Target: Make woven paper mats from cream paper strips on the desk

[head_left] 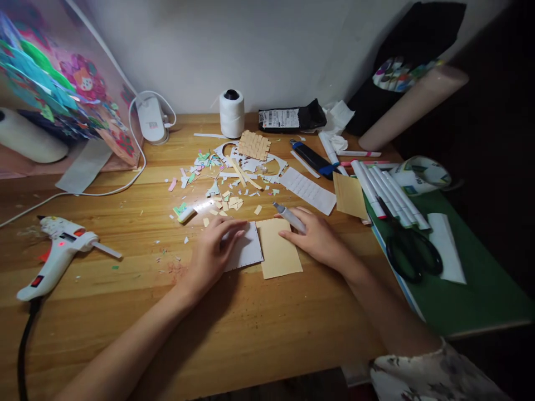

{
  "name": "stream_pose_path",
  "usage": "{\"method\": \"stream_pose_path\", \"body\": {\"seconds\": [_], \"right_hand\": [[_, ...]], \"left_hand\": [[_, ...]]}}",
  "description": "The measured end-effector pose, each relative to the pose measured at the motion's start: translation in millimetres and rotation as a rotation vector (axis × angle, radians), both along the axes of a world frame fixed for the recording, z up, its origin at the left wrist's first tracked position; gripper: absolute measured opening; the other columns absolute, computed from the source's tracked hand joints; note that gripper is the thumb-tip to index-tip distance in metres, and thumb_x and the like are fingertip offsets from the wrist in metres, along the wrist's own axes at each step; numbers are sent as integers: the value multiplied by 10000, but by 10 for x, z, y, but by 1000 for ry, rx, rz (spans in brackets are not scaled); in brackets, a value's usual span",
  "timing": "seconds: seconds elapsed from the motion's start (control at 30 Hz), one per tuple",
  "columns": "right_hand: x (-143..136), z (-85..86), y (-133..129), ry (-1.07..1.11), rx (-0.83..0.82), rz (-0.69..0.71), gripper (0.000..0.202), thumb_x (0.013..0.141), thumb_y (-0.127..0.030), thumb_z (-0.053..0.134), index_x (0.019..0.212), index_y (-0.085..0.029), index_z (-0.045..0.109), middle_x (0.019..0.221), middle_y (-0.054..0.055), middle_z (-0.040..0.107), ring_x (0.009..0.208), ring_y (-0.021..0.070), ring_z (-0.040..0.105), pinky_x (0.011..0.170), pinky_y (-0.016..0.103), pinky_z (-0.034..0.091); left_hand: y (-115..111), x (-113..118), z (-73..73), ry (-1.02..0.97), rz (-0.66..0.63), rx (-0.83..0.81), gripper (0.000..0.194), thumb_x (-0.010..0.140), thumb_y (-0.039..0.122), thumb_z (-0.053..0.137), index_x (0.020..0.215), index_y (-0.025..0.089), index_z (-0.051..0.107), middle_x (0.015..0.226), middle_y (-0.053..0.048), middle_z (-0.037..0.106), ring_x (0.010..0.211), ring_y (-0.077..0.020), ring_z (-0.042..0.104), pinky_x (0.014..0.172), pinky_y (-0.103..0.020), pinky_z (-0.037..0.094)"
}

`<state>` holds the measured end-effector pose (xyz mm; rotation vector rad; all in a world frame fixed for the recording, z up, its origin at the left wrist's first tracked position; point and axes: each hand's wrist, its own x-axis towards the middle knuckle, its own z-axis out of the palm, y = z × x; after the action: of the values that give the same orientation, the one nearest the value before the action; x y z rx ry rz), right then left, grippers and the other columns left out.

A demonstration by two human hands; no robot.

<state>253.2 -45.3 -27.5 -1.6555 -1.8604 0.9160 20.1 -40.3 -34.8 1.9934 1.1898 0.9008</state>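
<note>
My left hand (213, 250) rests on a small white card (247, 249) with its fingers apart, covering the card's left part. Small dark marks run along the card's edges. Beside it, touching or nearly so, lies a tan paper rectangle (281, 257) on the wooden table. My right hand (315, 236) is closed around a grey-white marker (291, 217), whose tip points up and left. The thumb of that hand lies over the right edge of the tan paper. Beyond the left hand is a short whitish cylinder (187, 215), perhaps a marker cap.
Paper scraps (229, 201) and a woven tan piece (254, 145) lie behind my hands, near a thread spool (232, 115). A glue gun (58, 253) is at left. Markers (390, 192), black-handled scissors (412, 256) and a blue-black utility knife (314, 159) are at right.
</note>
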Motion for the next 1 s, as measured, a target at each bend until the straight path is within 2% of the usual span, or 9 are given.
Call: {"method": "stream_pose_path", "body": {"seconds": [0.17, 0.4, 0.57, 0.67, 0.8, 0.9, 1.0], "right_hand": [[-37, -15, -42, -47, 49, -36, 299, 764, -250, 644, 1057, -201, 607, 1019, 63, 575, 910, 228, 583, 804, 366, 466], [-49, -1, -70, -44, 39, -53, 313, 766, -247, 628, 1074, -204, 585, 1045, 75, 530, 867, 226, 578, 716, 354, 492], [-52, -5, -78, -57, 47, -59, 326, 758, -255, 633, 1069, -189, 563, 1042, 86, 530, 864, 231, 585, 708, 361, 505], [-64, -14, -88, -14, 76, -97, 405, 750, -237, 635, 1132, -173, 515, 1092, 108, 525, 918, 245, 580, 715, 370, 523], [-94, 8, -116, 87, 168, -139, 496, 831, -186, 513, 1311, -221, 390, 1146, 106, 525, 1044, 248, 540, 830, 403, 510], [-109, 66, -148, 163, 127, -104, 518, 889, -195, 416, 1387, -308, 324, 1105, 74, 553, 861, 198, 585, 721, 361, 536], [-106, 119, -174, 324, 77, -71, 356, 919, -265, 382, 1239, -311, 531, 970, 39, 560, 576, 115, 523, 502, 277, 498]], "left_hand": [[5, 57, -50, 107, -3, 65, 161, 883, 200, 526, 998, 191, 639, 958, -83, 594, 845, -170, 572, 715, -324, 488], [-20, 51, -71, 208, -12, 85, 220, 908, 189, 459, 1040, 253, 622, 1068, -84, 538, 898, -174, 573, 736, -341, 500], [-35, 70, -49, 253, -24, 136, 223, 867, 245, 545, 1079, 226, 611, 1115, -100, 510, 832, -167, 567, 720, -353, 508], [-38, 70, -41, 231, -32, 126, 234, 853, 251, 575, 1082, 223, 613, 1139, -101, 490, 858, -167, 567, 728, -345, 517], [-29, 55, -43, 186, -26, 83, 214, 861, 223, 564, 1065, 231, 631, 1145, -100, 476, 900, -176, 572, 734, -342, 525], [-14, 49, -58, 168, -29, 56, 210, 873, 213, 539, 1049, 259, 644, 1146, -93, 472, 923, -182, 573, 716, -334, 532], [-5, 51, -67, 156, -42, 37, 221, 884, 218, 517, 1056, 264, 648, 1148, -96, 465, 914, -178, 584, 723, -335, 535]]}}
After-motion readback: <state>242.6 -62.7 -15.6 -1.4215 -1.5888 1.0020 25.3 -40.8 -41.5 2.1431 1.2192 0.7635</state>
